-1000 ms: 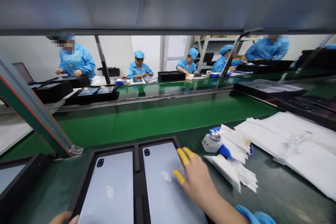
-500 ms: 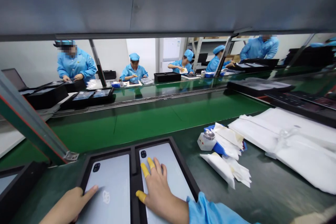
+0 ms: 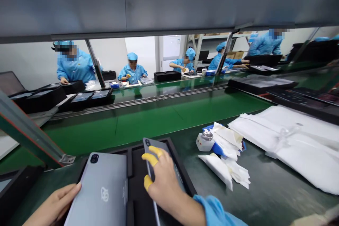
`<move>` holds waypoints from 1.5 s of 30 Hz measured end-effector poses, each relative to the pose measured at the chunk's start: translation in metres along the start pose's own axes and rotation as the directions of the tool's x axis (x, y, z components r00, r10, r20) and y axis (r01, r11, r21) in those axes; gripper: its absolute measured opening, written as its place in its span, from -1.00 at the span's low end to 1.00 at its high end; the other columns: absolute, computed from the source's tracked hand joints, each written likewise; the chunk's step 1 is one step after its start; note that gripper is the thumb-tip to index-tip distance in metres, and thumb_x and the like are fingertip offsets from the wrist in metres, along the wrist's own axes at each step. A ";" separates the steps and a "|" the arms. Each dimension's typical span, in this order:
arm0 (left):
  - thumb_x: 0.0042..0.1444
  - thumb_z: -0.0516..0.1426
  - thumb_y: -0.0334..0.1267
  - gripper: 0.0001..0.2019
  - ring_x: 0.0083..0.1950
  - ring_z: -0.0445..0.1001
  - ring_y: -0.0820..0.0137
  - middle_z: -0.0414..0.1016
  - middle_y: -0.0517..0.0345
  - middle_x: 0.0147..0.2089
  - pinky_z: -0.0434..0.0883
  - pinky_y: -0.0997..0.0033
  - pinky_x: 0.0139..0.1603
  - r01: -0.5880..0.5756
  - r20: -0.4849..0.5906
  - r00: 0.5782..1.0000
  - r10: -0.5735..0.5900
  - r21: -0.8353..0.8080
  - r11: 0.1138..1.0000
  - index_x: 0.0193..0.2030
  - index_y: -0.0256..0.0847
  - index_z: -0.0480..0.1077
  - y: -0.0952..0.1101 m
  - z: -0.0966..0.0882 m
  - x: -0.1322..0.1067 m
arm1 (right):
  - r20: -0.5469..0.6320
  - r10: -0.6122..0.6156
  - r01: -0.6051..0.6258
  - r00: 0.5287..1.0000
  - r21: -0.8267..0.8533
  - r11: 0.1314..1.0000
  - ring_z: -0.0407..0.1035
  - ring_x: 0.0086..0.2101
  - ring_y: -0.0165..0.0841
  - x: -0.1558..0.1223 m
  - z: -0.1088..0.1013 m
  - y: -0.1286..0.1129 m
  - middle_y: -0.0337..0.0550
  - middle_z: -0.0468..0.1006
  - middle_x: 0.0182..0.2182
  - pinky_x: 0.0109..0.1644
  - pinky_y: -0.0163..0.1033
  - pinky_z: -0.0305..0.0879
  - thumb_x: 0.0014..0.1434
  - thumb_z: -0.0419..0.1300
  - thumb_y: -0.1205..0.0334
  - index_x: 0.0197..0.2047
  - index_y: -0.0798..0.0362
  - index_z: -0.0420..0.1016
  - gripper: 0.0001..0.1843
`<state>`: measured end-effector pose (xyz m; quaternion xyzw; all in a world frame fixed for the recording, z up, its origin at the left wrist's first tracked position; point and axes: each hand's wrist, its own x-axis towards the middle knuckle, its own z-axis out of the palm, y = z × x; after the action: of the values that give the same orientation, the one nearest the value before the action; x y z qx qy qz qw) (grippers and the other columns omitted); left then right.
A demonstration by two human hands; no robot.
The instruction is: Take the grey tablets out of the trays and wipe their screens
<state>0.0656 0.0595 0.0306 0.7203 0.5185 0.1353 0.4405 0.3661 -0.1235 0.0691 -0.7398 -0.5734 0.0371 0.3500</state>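
Note:
Two grey tablets lie back-up over a black two-slot tray (image 3: 182, 173) at the near edge of the bench. My left hand (image 3: 51, 207) grips the left tablet (image 3: 102, 190) by its left edge and holds it raised above its slot. My right hand (image 3: 165, 185), with yellow finger cots on thumb and two fingers, grips the right tablet (image 3: 155, 145) and tilts it up on its left edge, so the slot under it shows black.
White wipes (image 3: 230, 164) and a small white and blue dispenser (image 3: 205, 141) lie to the right, with folded white cloths (image 3: 288, 141) beyond. A green conveyor belt (image 3: 159, 116) runs behind the tray. Several people in blue coats work on its far side. Another black tray (image 3: 13, 190) sits at left.
Both tablets lay flat in the tray with my hands on them; now both are gripped and lifted, the left one raised and the right one tilted on edge.

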 end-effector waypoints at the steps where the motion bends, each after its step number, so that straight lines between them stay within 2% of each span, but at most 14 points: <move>1: 0.03 -0.04 0.46 -0.39 -0.51 0.04 0.45 0.08 0.31 -0.54 0.07 0.43 -0.45 -0.027 0.032 0.999 0.028 -0.039 0.999 -0.45 -0.13 0.23 0.010 0.001 -0.004 | -0.042 -0.002 0.002 0.999 -0.006 1.000 0.19 0.20 -0.09 0.000 -0.016 0.002 0.06 0.34 0.16 0.29 0.04 0.14 -0.06 0.16 0.47 0.19 0.01 0.41 -0.31; 4: 0.02 0.03 0.43 -0.41 -0.48 -0.07 0.49 -0.07 0.35 -0.51 -0.03 0.45 -0.46 -0.091 0.134 0.987 0.091 -0.005 0.996 -0.44 -0.14 0.13 0.050 0.010 -0.016 | -0.055 0.051 -0.059 0.997 -0.147 0.987 0.33 0.05 -0.10 0.001 -0.062 0.011 0.09 0.44 -0.01 0.17 -0.01 0.27 0.05 0.11 0.46 0.25 0.12 0.35 -0.35; 6: -0.02 -0.02 0.47 -0.39 -0.47 -0.04 0.47 -0.11 0.35 -0.50 0.03 0.42 -0.44 -0.111 0.093 0.991 0.099 0.134 0.985 -0.47 -0.12 0.08 0.079 0.020 -0.023 | 0.021 0.177 -0.163 0.984 -0.292 0.942 0.39 -0.02 -0.05 0.003 -0.088 0.015 0.14 0.50 -0.08 0.06 -0.01 0.31 0.17 0.10 0.35 0.18 0.19 0.41 -0.51; 7: -0.01 -0.06 0.47 -0.40 -0.46 0.04 0.43 -0.05 0.33 -0.51 0.09 0.39 -0.41 -0.122 0.066 0.992 0.110 0.231 0.965 -0.46 -0.11 0.11 0.092 0.025 -0.026 | 0.072 0.256 -0.215 0.964 -0.355 0.910 0.43 -0.07 -0.02 0.005 -0.098 0.017 0.15 0.53 -0.13 -0.02 -0.02 0.33 0.22 0.12 0.26 0.11 0.19 0.46 -0.59; 9: 0.00 -0.07 0.39 -0.44 -0.35 0.31 0.28 0.29 0.21 -0.44 0.28 0.30 -0.28 -0.116 0.041 0.993 0.109 0.352 0.929 -0.32 -0.10 0.29 0.111 0.033 -0.030 | 0.158 0.377 -0.275 0.913 -0.444 0.853 0.48 -0.17 -0.01 0.009 -0.113 0.019 0.12 0.58 -0.23 -0.16 -0.09 0.30 0.24 0.18 0.08 -0.03 0.17 0.51 -0.64; 12: -0.02 0.00 0.29 -0.41 0.00 0.48 0.08 0.55 0.02 -0.06 0.39 0.19 0.03 -0.144 0.071 0.989 0.130 0.252 0.957 -0.02 -0.10 0.35 0.119 0.039 -0.031 | 0.213 0.391 -0.253 0.895 -0.478 0.841 0.51 -0.21 -0.07 0.013 -0.121 0.024 0.04 0.62 -0.26 -0.27 -0.19 0.17 0.25 0.18 0.14 -0.10 0.10 0.51 -0.76; 15: 0.04 -0.03 0.25 -0.44 0.05 0.50 0.07 0.57 0.03 0.00 0.42 0.20 0.07 -0.178 0.062 0.983 0.171 0.129 0.975 0.04 -0.08 0.33 0.114 0.035 -0.027 | 0.175 0.331 -0.230 0.927 -0.431 0.872 0.52 -0.23 -0.16 0.015 -0.120 0.025 -0.06 0.63 -0.27 -0.31 -0.22 0.06 0.28 0.09 0.28 -0.13 0.06 0.49 -0.83; 18: 0.11 -0.06 0.18 -0.51 -0.01 0.53 0.11 0.59 0.06 -0.04 0.44 0.23 0.00 -0.213 0.003 0.976 0.216 0.184 0.960 0.02 -0.07 0.34 0.118 0.025 -0.020 | 0.113 0.284 -0.228 0.952 -0.359 0.905 0.51 -0.25 -0.20 0.021 -0.117 0.016 -0.11 0.64 -0.27 -0.31 -0.23 0.03 0.28 0.09 0.28 -0.11 0.04 0.49 -0.82; 22: 0.16 -0.07 0.03 -0.64 -0.06 0.53 0.14 0.59 0.09 -0.14 0.40 0.25 -0.03 -0.227 -0.082 0.962 0.260 0.286 0.931 -0.08 -0.07 0.38 0.141 0.018 -0.007 | 0.067 0.259 -0.225 0.964 -0.321 0.920 0.52 -0.19 -0.18 0.044 -0.106 -0.004 -0.09 0.65 -0.23 -0.29 -0.23 0.05 0.27 0.10 0.25 0.01 0.02 0.47 -0.74; 29: 0.23 -0.01 -0.24 -0.78 -0.15 0.50 0.25 0.54 0.08 -0.23 0.37 0.17 -0.03 -0.201 -0.163 0.946 0.281 0.385 0.901 -0.09 -0.20 0.39 0.162 0.040 0.019 | 0.092 0.215 -0.180 0.972 -0.292 0.939 0.54 -0.16 -0.13 0.079 -0.065 -0.015 -0.03 0.66 -0.19 -0.26 -0.21 0.16 0.23 0.10 0.27 0.01 0.06 0.50 -0.70; 32: 0.26 0.03 -0.22 -0.78 -0.26 0.47 0.33 0.50 0.18 -0.31 0.40 0.19 -0.10 -0.206 -0.158 0.944 0.288 0.398 0.894 -0.04 -0.21 0.39 0.167 0.044 0.025 | 0.099 0.229 -0.189 0.968 -0.304 0.934 0.54 -0.12 -0.07 0.082 -0.058 -0.019 0.03 0.65 -0.15 -0.19 -0.16 0.25 0.26 0.09 0.20 0.19 0.10 0.42 -0.55; 35: 0.28 0.07 -0.16 -0.77 -0.23 0.46 0.33 0.49 0.16 -0.27 0.41 0.16 -0.07 -0.189 -0.180 0.940 0.289 0.428 0.884 -0.03 -0.23 0.39 0.176 0.040 0.036 | 0.085 0.245 -0.201 0.966 -0.346 0.916 0.53 -0.11 0.00 0.090 -0.058 -0.024 0.12 0.64 -0.14 -0.14 -0.10 0.30 0.31 0.08 0.06 0.34 0.20 0.28 -0.39; 40: 0.29 0.07 -0.03 -0.70 -0.28 0.43 0.38 0.44 0.19 -0.33 0.43 0.20 -0.12 -0.148 -0.178 0.952 0.248 0.443 0.884 -0.27 -0.23 0.40 0.190 0.032 0.057 | 0.066 0.278 -0.236 0.958 -0.364 0.901 0.50 -0.03 0.05 0.112 -0.057 -0.025 0.23 0.61 -0.05 -0.04 -0.02 0.33 0.38 -0.03 -0.07 0.33 0.28 0.28 -0.32; 45: 0.29 0.05 0.00 -0.67 -0.34 0.39 0.40 0.40 0.22 -0.38 0.42 0.23 -0.17 -0.164 -0.142 0.957 0.251 0.448 0.879 -0.31 -0.22 0.38 0.191 0.035 0.060 | 0.073 0.280 -0.239 0.957 -0.347 0.907 0.47 0.02 0.02 0.117 -0.056 -0.017 0.19 0.58 0.02 0.01 -0.03 0.33 0.36 -0.03 -0.10 0.30 0.24 0.34 -0.33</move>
<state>0.2338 0.0800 0.1432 0.8345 0.4956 0.1343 0.1997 0.4168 -0.0464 0.1611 -0.8546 -0.4877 0.0303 0.1758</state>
